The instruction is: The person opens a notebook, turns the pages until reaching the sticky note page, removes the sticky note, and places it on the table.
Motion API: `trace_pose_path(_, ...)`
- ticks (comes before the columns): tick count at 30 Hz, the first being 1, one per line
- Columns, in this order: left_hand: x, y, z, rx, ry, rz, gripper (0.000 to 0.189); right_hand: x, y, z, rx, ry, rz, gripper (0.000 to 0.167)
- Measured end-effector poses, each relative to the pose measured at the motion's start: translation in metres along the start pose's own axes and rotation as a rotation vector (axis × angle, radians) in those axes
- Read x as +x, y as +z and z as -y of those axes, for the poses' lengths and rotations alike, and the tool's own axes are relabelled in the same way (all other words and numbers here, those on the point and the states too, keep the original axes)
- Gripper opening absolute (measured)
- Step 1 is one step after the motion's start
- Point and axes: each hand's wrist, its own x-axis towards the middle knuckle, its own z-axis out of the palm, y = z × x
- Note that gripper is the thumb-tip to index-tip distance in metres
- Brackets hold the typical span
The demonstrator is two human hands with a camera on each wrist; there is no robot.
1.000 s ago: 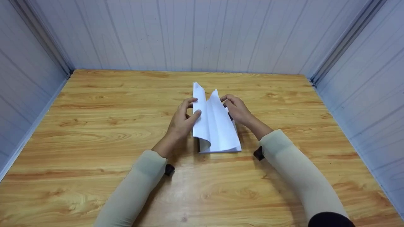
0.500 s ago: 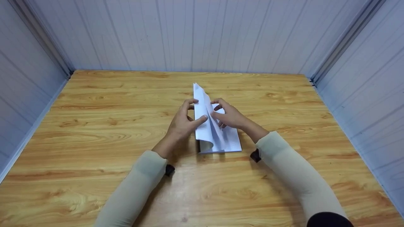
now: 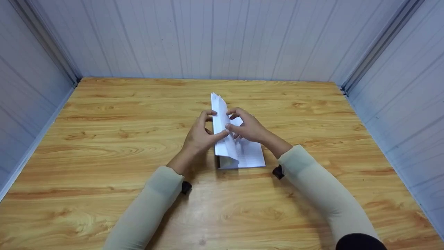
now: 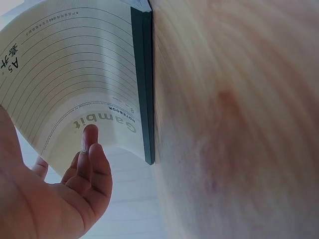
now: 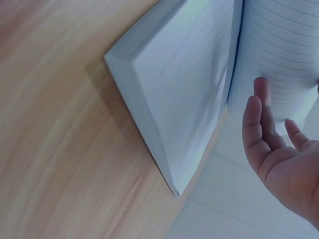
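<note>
An opened notebook (image 3: 254, 154) lies in the middle of the table, its left leaves (image 3: 221, 147) raised and curved. My left hand (image 3: 201, 135) holds these leaves from the left, thumb on the near face and fingers behind. From the other side, my right hand (image 3: 250, 127) pinches a raised page between thumb and fingers, close to the left thumb. The left wrist view shows a lined cream leaf (image 4: 84, 59) printed "Gambit NOTEBOOK" and a dark green spine (image 4: 143, 89). In the right wrist view, the page block (image 5: 174, 94) lies flat beside the lifted lined page (image 5: 289, 45).
The wood-grain tabletop (image 3: 121, 139) extends around the notebook. Pale panelled walls (image 3: 208, 38) stand behind it and at both sides. A small black device (image 3: 186, 188) shows under the left cuff, another black device (image 3: 278, 172) under the right.
My right hand has moved left, turning a page from the right side over against the raised leaves. The flat page block beneath is now uncovered. My left hand stays put, its thumb stretched further right.
</note>
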Motion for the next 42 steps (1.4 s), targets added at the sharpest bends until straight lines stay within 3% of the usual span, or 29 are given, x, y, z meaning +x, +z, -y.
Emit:
trace_pose_path(4, 0.000, 0.000, 0.000, -0.014, 0.002, 0.003, 0.064, 0.001, -0.002, -0.001, 0.016, -0.020, -0.021, 0.037)
trace_pose_path(9, 0.000, 0.000, 0.000, -0.036, 0.002, -0.011, 0.066, 0.002, -0.008, -0.009, -0.042, -0.008, -0.118, 0.033)
trace_pose_path(14, 0.000, 0.000, 0.000, -0.062, -0.007, -0.043, 0.074, 0.002, -0.016, -0.019, -0.127, 0.041, -0.192, 0.031)
trace_pose_path(18, 0.000, -0.001, 0.000, -0.063, 0.003, -0.043, 0.071, 0.001, -0.022, -0.026, -0.184, 0.100, -0.202, 0.032)
trace_pose_path(24, -0.001, -0.002, 0.000, -0.084, 0.036, -0.044, 0.064, 0.001, -0.025, -0.032, -0.325, 0.188, -0.169, 0.048)
trace_pose_path(30, -0.001, -0.001, -0.001, -0.112, 0.038, -0.051, 0.058, 0.001, -0.024, -0.034, -0.442, 0.272, -0.073, 0.069)
trace_pose_path(36, -0.001, -0.001, -0.001, -0.104, 0.057, -0.050, 0.057, 0.001, -0.023, -0.038, -0.495, 0.294, 0.000, 0.077)
trace_pose_path(42, -0.002, -0.001, -0.001, -0.045, 0.074, -0.058, 0.043, 0.001, -0.023, -0.040, -0.492, 0.299, 0.021, 0.079)
